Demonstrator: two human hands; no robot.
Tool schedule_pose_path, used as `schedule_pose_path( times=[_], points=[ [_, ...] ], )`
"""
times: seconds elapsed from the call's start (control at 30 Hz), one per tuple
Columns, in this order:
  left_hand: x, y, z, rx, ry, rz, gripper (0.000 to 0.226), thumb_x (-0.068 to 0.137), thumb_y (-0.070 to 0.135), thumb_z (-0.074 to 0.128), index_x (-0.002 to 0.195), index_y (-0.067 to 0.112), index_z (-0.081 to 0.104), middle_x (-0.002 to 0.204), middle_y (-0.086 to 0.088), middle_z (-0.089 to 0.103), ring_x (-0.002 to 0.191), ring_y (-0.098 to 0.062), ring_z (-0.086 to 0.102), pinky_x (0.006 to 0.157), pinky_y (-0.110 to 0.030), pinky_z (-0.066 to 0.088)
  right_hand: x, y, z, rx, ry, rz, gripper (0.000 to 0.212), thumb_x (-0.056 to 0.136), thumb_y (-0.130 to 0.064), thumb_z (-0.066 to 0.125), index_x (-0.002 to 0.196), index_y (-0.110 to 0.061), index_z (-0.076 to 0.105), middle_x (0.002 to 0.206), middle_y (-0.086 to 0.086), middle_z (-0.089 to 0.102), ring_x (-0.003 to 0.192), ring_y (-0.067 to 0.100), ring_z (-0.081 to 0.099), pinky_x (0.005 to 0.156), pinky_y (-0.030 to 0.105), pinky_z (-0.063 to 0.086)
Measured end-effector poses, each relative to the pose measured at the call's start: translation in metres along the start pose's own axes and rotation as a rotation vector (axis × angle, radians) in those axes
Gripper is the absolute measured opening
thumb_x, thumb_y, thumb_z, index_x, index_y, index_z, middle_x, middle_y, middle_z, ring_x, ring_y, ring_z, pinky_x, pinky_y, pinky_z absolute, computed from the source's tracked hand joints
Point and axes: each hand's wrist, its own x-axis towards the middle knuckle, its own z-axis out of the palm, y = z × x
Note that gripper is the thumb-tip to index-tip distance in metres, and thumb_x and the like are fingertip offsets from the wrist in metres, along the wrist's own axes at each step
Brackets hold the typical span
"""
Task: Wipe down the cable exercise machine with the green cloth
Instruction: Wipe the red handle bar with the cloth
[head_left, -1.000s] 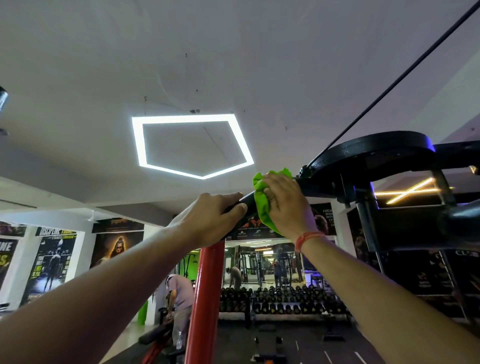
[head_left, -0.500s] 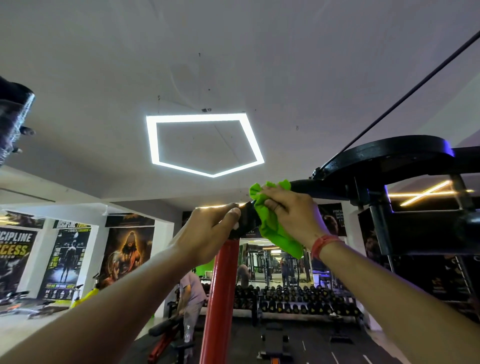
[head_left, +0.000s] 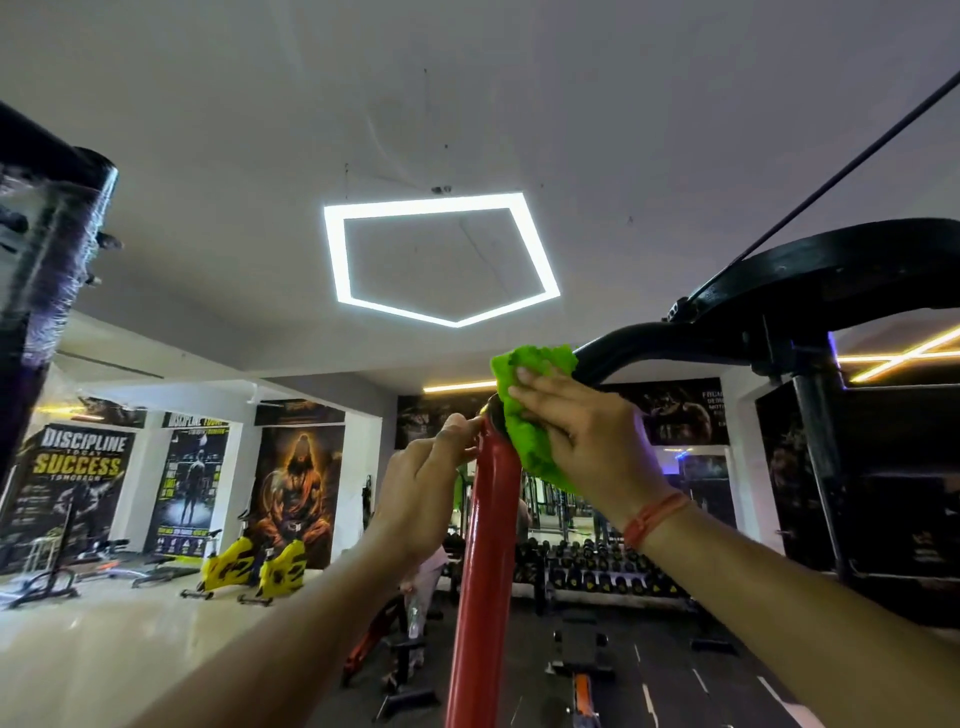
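The right hand (head_left: 587, 436) is pressing the green cloth (head_left: 535, 410) under nearly straight, close-set fingers against the black bar (head_left: 670, 340) atop the red post (head_left: 485, 545), while the left hand (head_left: 421, 488) is pinching that post's tip just beside the cloth.

We see the red post (head_left: 485, 571) run off the bottom edge, and the green cloth (head_left: 530, 415) hides the black bar (head_left: 675, 343) end beneath our right hand (head_left: 582, 436).
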Motion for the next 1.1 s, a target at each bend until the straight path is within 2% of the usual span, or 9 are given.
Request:
schedule_pose_path(
  times=[0.1,0.27,0.4,0.53,0.67,0.83,0.93,1.0,1.1],
  points=[
    [-0.004,-0.003,0.001,-0.056,-0.007,-0.031,0.043,0.095,0.057,0.032,0.094,0.053,0.075,0.109,0.020,0.074,0.112,0.001,0.065,0.105,-0.035,0.045,-0.010,-0.006,0.004,-0.050,-0.101,-0.232,0.040,0.086,-0.004,0.069,0.126,-0.009,0.070,0.137,0.008,0.063,0.134,0.024,0.055,0.114,0.035,0.042],
    [-0.010,-0.016,-0.002,-0.077,-0.009,-0.059,0.047,0.095,0.061,0.031,0.108,0.045,0.073,0.117,0.014,0.073,0.115,-0.003,0.065,0.101,-0.033,0.045,0.005,0.000,-0.002,0.045,0.044,0.029,0.042,0.085,0.005,0.068,0.122,-0.013,0.073,0.133,0.004,0.066,0.130,0.016,0.059,0.114,0.039,0.044],
    [-0.016,-0.025,-0.002,-0.098,0.007,-0.101,0.045,0.105,0.053,0.029,0.115,0.038,0.070,0.117,0.015,0.073,0.113,-0.002,0.066,0.095,-0.030,0.046,-0.009,-0.007,0.004,-0.071,-0.178,-0.285,0.045,0.082,-0.001,0.078,0.126,-0.008,0.070,0.136,0.009,0.064,0.134,0.030,0.055,0.112,0.042,0.046],
    [-0.027,-0.029,0.001,-0.128,0.056,-0.128,0.049,0.108,0.044,0.026,0.122,0.027,0.071,0.118,0.011,0.073,0.113,-0.003,0.066,0.096,-0.025,0.048,-0.008,-0.012,0.003,-0.234,-0.162,-0.342,0.040,0.085,-0.008,0.077,0.124,-0.010,0.071,0.133,0.008,0.067,0.131,0.031,0.057,0.109,0.045,0.049],
    [-0.054,-0.042,0.005,-0.225,0.105,-0.201,0.050,0.107,0.043,0.026,0.115,0.024,0.071,0.112,0.009,0.076,0.110,-0.005,0.068,0.096,-0.023,0.051,-0.037,-0.013,0.010,-0.438,-0.297,-0.682,0.035,0.089,-0.019,0.069,0.124,-0.014,0.069,0.133,0.008,0.067,0.129,0.028,0.059,0.118,0.043,0.036],
    [-0.080,-0.060,0.005,-0.282,0.123,-0.291,0.054,0.108,0.044,0.024,0.112,0.023,0.074,0.112,0.004,0.076,0.111,-0.009,0.069,0.101,-0.034,0.048,-0.042,-0.011,0.023,-0.336,-0.266,-0.429,0.038,0.096,-0.021,0.064,0.133,-0.015,0.063,0.146,0.007,0.057,0.144,0.027,0.044,0.117,0.051,0.037],
    [-0.096,-0.072,0.003,-0.306,0.126,-0.336,0.057,0.107,0.044,0.024,0.120,0.015,0.071,0.115,0.002,0.075,0.111,-0.010,0.069,0.097,-0.029,0.050,-0.061,-0.013,0.029,-0.299,-0.393,-0.597,0.039,0.095,-0.023,0.068,0.134,-0.016,0.063,0.145,0.006,0.058,0.141,0.027,0.047,0.113,0.050,0.042],
    [-0.108,-0.079,0.002,-0.315,0.105,-0.372,0.060,0.106,0.044,0.023,0.121,0.012,0.071,0.113,0.001,0.076,0.109,-0.009,0.070,0.090,-0.024,0.052,-0.052,-0.007,0.023,-0.317,-0.358,-0.639,0.039,0.093,-0.021,0.072,0.131,-0.016,0.065,0.142,0.006,0.061,0.136,0.028,0.054,0.111,0.049,0.045],
    [-0.125,-0.086,0.002,-0.363,0.097,-0.441,0.063,0.107,0.044,0.021,0.119,0.009,0.072,0.113,-0.002,0.076,0.111,-0.013,0.069,0.096,-0.029,0.049,-0.059,-0.013,0.029,-0.258,-0.203,-0.385,0.034,0.093,-0.012,0.066,0.127,-0.009,0.068,0.139,0.011,0.062,0.134,0.033,0.054,0.107,0.053,0.048]
  ],
)
